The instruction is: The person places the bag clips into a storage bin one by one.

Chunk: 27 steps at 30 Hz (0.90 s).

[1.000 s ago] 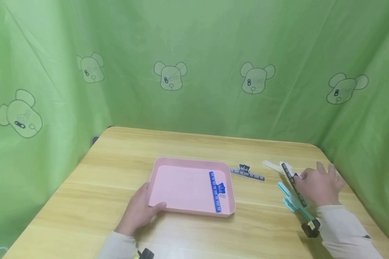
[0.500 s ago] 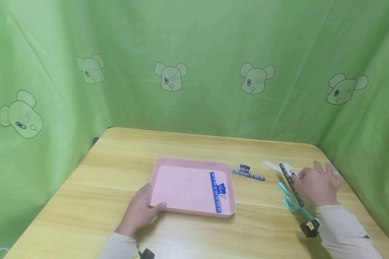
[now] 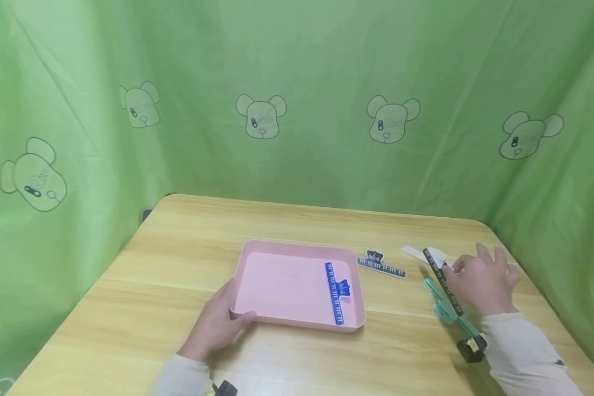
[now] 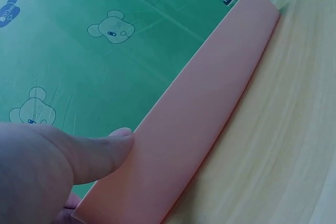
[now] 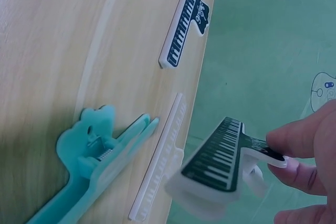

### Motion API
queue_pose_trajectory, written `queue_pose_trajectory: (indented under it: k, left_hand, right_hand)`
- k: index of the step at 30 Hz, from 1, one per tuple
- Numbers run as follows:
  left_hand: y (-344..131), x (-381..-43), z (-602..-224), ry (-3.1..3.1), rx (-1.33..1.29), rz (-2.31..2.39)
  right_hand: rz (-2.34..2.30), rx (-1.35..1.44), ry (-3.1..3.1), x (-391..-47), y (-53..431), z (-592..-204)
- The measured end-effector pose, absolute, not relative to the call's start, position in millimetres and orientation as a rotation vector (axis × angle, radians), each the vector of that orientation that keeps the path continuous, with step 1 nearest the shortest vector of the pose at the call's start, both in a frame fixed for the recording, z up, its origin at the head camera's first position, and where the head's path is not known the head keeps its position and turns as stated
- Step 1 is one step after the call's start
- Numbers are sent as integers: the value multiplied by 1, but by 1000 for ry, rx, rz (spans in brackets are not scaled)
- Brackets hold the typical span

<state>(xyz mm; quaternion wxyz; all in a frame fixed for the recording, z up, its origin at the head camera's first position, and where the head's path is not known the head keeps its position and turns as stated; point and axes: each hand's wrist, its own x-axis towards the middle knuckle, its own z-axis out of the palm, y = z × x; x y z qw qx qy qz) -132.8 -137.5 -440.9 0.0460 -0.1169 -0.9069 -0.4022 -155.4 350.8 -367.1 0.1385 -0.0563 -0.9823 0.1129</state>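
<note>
My left hand grips the near left corner of a shallow pink tray, thumb on the outside of its wall, as the left wrist view shows close up. A blue clip with a piano-key pattern lies inside at the tray's right end. Over the right of the table, my right hand pinches a black piano-key clip by its handle tab between thumb and fingers. Under and beside that clip lie a teal clip and a white clip.
Another black piano-key clip lies on the wooden table just right of the tray, near its far corner. A green curtain with bear-head prints hangs behind and on both sides.
The pink tray, with the blue clip in it, has slid slightly right along with my left hand. My right hand and its black clip have shifted a little left.
</note>
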Motion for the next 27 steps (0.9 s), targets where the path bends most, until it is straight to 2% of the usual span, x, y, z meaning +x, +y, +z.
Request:
queue_pose_trajectory:
  k: [27]
  left_hand:
    - [-139, -135, -445, -2784, -353, -1260]
  right_hand:
    - [360, -125, -2802, -156, 327, -361]
